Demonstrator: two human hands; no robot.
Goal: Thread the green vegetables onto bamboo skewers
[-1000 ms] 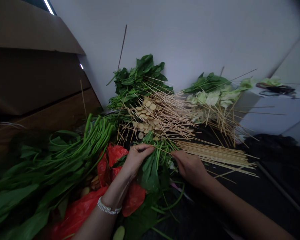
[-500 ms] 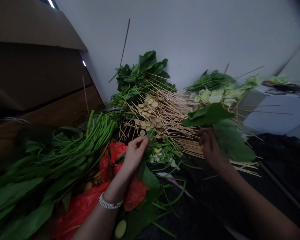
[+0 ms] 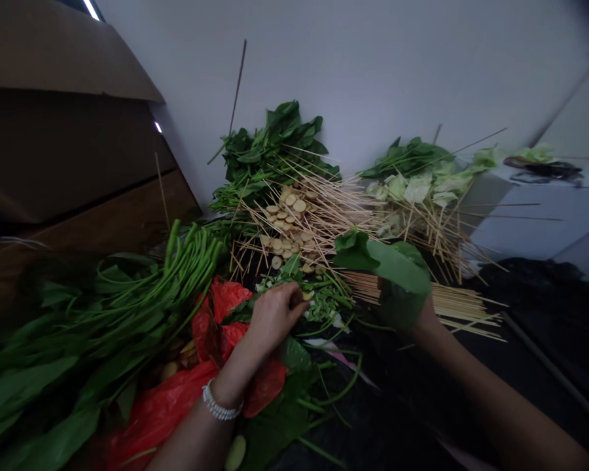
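Note:
My left hand (image 3: 275, 315), with a beaded bracelet (image 3: 219, 400) at the wrist, is closed above a small heap of cut green stems (image 3: 326, 302). Whatever its curled fingers may hold is hidden. Broad green leaves (image 3: 397, 268) are in the grip of my right hand (image 3: 425, 320), whose fingers are mostly covered by them. Just behind that hand lie loose bare bamboo skewers (image 3: 461, 307). Beyond both hands is a pile of skewered potato slices (image 3: 292, 216), its sticks pointing right.
Long-stemmed greens (image 3: 142, 294) spread over the left side beside a red plastic bag (image 3: 171, 409). Leafy bundles (image 3: 279, 140) and skewered cabbage (image 3: 417, 188) line the pale wall. A cardboard box (image 3: 63, 59) stands at upper left; black plastic (image 3: 540, 307) covers the right.
My right hand has turned and moved slightly left, bringing the leaves in front of its fingers. My left hand has lowered and come slightly nearer, its fingers curling downward.

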